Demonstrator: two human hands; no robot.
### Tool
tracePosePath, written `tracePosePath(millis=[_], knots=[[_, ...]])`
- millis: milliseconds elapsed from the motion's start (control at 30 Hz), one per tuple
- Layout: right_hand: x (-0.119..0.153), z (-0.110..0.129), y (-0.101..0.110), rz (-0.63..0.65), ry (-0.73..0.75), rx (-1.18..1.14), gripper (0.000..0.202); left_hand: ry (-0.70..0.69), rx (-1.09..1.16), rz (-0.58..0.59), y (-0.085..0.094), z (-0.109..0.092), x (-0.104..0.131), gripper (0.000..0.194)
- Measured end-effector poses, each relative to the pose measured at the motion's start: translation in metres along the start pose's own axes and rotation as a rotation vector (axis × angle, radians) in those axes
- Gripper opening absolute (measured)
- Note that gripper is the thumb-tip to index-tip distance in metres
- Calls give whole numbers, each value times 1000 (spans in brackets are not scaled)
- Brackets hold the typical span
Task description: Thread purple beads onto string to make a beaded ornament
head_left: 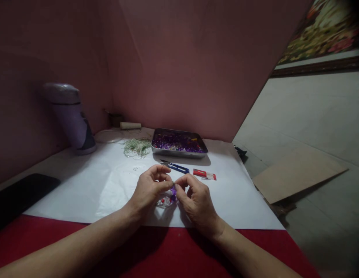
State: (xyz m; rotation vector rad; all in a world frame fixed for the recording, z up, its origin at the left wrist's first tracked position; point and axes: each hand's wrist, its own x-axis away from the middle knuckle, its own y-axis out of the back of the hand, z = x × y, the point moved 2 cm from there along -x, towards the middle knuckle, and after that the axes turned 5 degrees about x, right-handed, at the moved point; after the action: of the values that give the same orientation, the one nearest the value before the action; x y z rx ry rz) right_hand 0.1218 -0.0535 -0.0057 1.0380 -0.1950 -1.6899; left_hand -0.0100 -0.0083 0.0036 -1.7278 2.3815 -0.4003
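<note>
Over the white paper, my left hand [153,185] and my right hand [196,199] meet with thumbs and forefingers pinched close together. A beaded piece [165,201] of clear, red and purple beads hangs below the fingertips, partly hidden by the hands. Both hands pinch at its upper end, where a bit of greenish thread seems to show. Just beyond the fingers lie blue thread snips [177,167]. To their right is a red needle packet [205,174] with thin needles.
A metal tray [182,154] of purple and clear beads stands behind the hands. Left of it lie a tangle of pale green thread [137,148] and a pale roll [130,125]. A purple bottle [73,119] and a dark phone-like slab [25,193] are at the left.
</note>
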Motion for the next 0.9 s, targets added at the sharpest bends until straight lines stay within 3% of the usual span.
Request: tracePosePath(millis=[200,633,900], knots=[[0,0,-1,-4,-13,22,11,-33,-62,-7,-1,2,0,30],[0,0,1,-21,-64,-60,10,-356,-469,-27,-3,-7,1,20],[-1,2,3,-18,-50,-101,12,-306,-428,5,-1,-4,0,18]])
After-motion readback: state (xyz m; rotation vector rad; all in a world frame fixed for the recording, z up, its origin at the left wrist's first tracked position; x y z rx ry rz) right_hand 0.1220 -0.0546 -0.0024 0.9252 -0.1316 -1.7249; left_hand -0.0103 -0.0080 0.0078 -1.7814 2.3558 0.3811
